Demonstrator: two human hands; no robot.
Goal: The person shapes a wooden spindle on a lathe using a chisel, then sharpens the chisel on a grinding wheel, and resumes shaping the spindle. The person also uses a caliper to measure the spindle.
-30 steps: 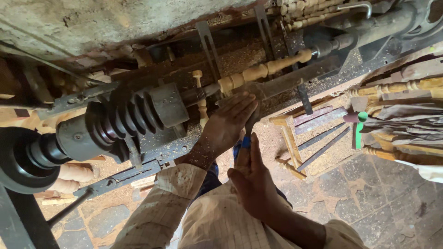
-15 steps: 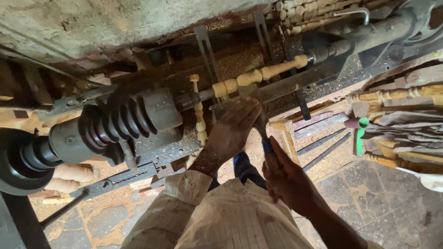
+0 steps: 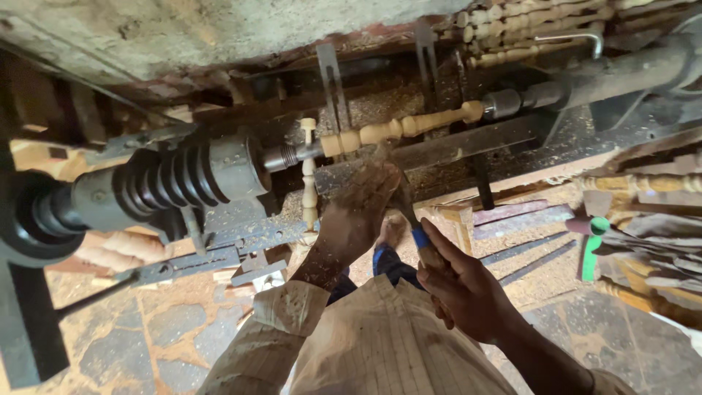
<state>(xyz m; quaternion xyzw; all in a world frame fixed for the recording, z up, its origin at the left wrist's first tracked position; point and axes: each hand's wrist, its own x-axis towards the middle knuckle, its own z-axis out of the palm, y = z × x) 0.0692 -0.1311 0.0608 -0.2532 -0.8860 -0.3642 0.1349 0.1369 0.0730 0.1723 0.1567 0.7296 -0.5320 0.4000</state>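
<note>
A pale turned wooden spindle (image 3: 398,129) is mounted on a lathe between the grey headstock (image 3: 183,179) and the tailstock (image 3: 578,84). My right hand (image 3: 468,289) grips the handle of a chisel (image 3: 413,227) with blue tape on it. My left hand (image 3: 362,212) lies over the blade, pressing it on the metal tool rest (image 3: 468,150) just below the spindle. The blade tip is hidden under my left hand. A second small turned spindle (image 3: 310,179) stands upright next to the headstock.
Several finished turned spindles (image 3: 526,36) lie behind the lathe at the top. More turned pieces and tools, one with a green handle (image 3: 592,245), lie at the right. Sawdust covers the lathe bed. The floor (image 3: 168,329) is stone paving.
My right hand has moved right and back from under the left hand, showing the chisel handle. My left hand stays on the tool rest. The view has shifted slightly.
</note>
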